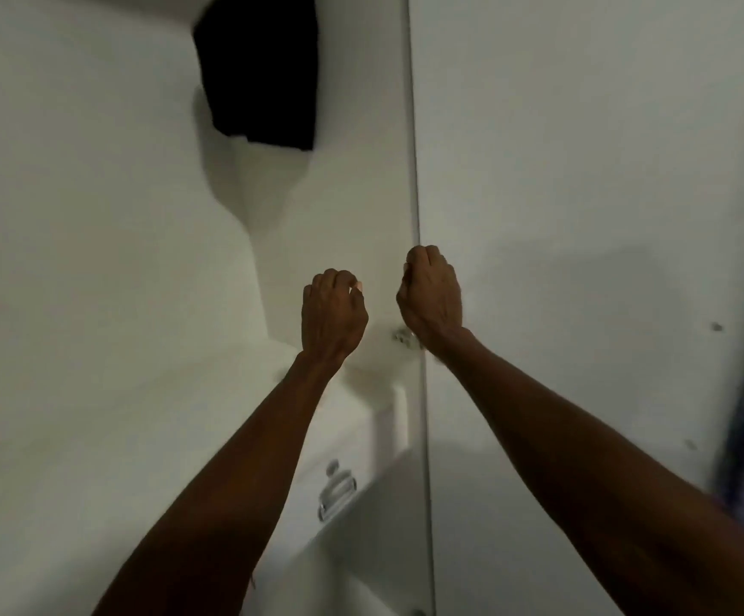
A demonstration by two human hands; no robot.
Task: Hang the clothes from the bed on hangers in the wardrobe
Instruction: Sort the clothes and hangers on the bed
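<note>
In the head view, blur hid much — a dark garment (259,68) hung far up inside the white wardrobe (94,215), its hanger not discernible, and a blue patch at the right edge was cut off. The left hand (332,315) was curled, seemingly holding nothing, though its fingertips were hidden. The right hand's (430,295) fingers curled at the door (583,171) edge — whether they gripped it I could not tell; a drawer handle (336,489) showed nearer.
</note>
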